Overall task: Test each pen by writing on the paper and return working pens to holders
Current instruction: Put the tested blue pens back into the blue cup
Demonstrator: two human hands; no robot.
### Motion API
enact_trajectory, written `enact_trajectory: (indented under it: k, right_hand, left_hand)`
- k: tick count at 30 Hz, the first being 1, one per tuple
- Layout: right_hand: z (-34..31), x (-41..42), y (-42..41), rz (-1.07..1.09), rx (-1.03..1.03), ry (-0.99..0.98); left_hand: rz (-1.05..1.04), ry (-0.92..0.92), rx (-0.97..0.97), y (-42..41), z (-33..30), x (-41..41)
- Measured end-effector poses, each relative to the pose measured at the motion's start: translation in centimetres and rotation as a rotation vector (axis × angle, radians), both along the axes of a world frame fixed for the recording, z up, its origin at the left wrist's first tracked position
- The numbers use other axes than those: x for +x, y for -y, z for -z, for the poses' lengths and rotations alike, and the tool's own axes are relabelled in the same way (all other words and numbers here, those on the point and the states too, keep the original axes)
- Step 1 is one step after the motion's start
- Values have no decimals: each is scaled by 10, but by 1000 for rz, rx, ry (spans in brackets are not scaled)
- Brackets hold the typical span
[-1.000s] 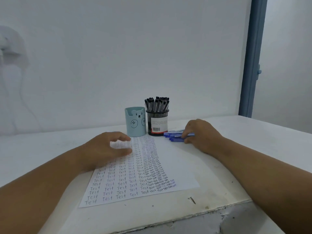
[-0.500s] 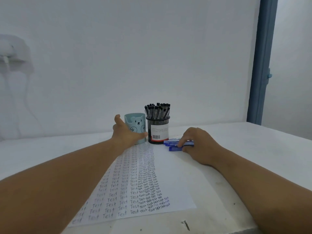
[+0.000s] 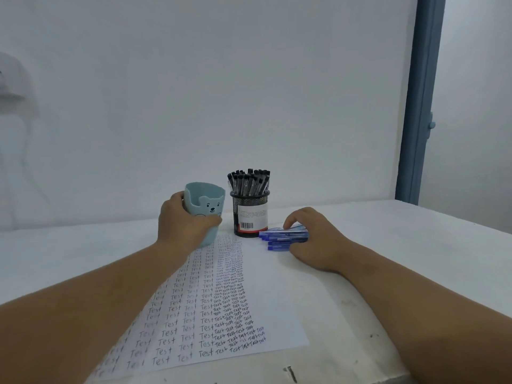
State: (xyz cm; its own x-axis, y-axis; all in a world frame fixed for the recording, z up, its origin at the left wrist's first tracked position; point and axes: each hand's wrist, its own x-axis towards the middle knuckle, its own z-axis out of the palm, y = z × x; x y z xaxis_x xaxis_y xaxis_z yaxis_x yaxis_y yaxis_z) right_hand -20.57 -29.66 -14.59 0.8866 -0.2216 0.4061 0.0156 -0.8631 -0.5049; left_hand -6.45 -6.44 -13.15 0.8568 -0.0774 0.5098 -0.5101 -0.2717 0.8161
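1. I see the left hand (image 3: 184, 224) wrapped around the light blue bear pen holder (image 3: 206, 210), thumb across its front, at the far end of the paper (image 3: 273, 297).
2. The right hand (image 3: 314, 239) curls over a bundle of blue pens (image 3: 282, 236) lying on the bench (image 3: 415, 245), fingers on top and thumb beneath them; caps point left.
3. Between my hands stands the black mesh holder (image 3: 250, 214), full of black-capped pens (image 3: 249, 182), touching neither hand.
4. The paper carries columns of "Test", running toward me between both forearms.
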Motion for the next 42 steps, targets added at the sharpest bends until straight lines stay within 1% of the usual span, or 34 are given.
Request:
enact_trajectory:
  k: [2,4,6,11,15,17,21,22,27,33,42]
  right_hand:
    - [1,1,-2,-2,-44,-33]
    - [1,4,-5,-2,-144,-97]
    - [-2,5,-9,22,-206,-171]
    - [-11,13,3,25,-372,-297]
    - [-18,23,16,-5,-443,-337]
    - [-16,28,20,-23,-431,-345]
    - [-9,34,29,-28,-300,-380]
    - [-8,36,30,-46,-281,-379]
    - [-8,35,30,-89,-325,-293]
    - [-5,25,24,-44,-413,-175]
    - [-8,17,11,-3,-350,-136]
  left_hand:
    - [51,118,91,-7,5,-10]
    - [78,237,195,-11,2,-18]
    - [116,309,237,-13,-3,-22]
    - [185,341,300,-18,-2,-21]
    - [195,348,293,-21,0,-14]
    - [208,351,300,-20,1,-11]
    - [259,343,305,-20,2,-7]
    - [267,341,305,-20,3,-6]
    - [265,351,321,-23,1,-8]
    - [246,344,302,-30,1,-16]
    - [246,332,270,-31,-1,-24]
